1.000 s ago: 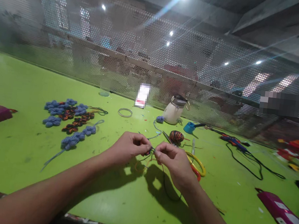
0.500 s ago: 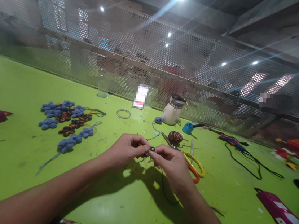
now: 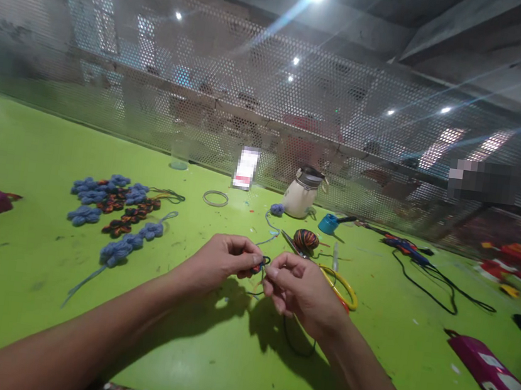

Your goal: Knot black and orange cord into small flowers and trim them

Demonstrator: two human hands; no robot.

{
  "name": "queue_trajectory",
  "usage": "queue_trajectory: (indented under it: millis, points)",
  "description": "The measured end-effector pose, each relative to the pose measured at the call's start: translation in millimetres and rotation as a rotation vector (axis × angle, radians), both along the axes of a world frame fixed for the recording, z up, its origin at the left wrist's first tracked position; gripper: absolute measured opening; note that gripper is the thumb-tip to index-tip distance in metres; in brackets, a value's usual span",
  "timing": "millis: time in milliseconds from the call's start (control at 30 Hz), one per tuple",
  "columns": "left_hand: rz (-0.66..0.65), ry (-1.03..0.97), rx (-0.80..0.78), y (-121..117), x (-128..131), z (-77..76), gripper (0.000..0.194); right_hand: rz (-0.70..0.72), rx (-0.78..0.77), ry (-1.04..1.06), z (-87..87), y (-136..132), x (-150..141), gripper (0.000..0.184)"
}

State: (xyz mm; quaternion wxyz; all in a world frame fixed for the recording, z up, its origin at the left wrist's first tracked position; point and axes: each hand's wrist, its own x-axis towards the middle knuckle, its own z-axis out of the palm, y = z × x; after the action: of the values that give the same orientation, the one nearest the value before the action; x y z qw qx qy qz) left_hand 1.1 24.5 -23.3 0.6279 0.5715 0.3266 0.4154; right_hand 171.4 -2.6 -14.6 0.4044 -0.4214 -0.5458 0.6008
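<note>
Between the thumb and forefinger of my left hand (image 3: 227, 257) is a small piece of dark multicoloured yarn work (image 3: 257, 267), with a dark loop standing up at its top. Close by on the right, my right hand (image 3: 303, 289) has thumb and forefinger pinched together at a dark yarn strand (image 3: 294, 351) that hangs down to the table. Its other fingers are loosely curled. Behind my right hand lie scissors with yellow and orange handles (image 3: 346, 288) and a ball of variegated yarn (image 3: 305, 241). The pinched fingertips partly hide the yarn piece.
Blue yarn flowers (image 3: 117, 251) and dark orange-black ones (image 3: 116, 227) lie left on the green table (image 3: 30, 293). A jar (image 3: 299, 196), phone (image 3: 245, 169), ring (image 3: 215, 198), blue tape roll (image 3: 328, 223), corded tool (image 3: 406, 248) and purple power strip (image 3: 488, 375) are around.
My right hand has drawn slightly apart from my left, its lower fingers loosening and dropping. More of the coloured yarn piece shows at my left fingertips, which stay almost in place.
</note>
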Motion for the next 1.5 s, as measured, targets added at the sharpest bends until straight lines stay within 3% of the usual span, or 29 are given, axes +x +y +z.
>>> queue_trajectory:
  millis: [233,467,800,1167,1500]
  points:
    - [0.004,-0.002,0.026,0.4,1.1,-0.6,0.015,-0.127,0.123,-0.085,2.1,-3.7,-1.9,0.022]
    - [-0.004,-0.079,-0.016,1.8,4.9,-7.5,0.012,-0.125,0.187,-0.112,2.5,-6.5,-0.8,0.021]
    - [-0.032,-0.090,-0.002,-0.6,2.7,-2.1,0.016,-0.102,0.173,-0.044,0.9,-7.4,-2.0,0.021]
    - [-0.067,-0.079,0.036,0.3,-0.1,-3.0,0.019,-0.154,0.208,-0.217,8.5,-4.8,3.1,0.021]
    - [-0.076,-0.058,0.015,0.4,-0.8,2.8,0.020,-0.224,0.344,-0.330,6.4,-9.5,-1.5,0.019]
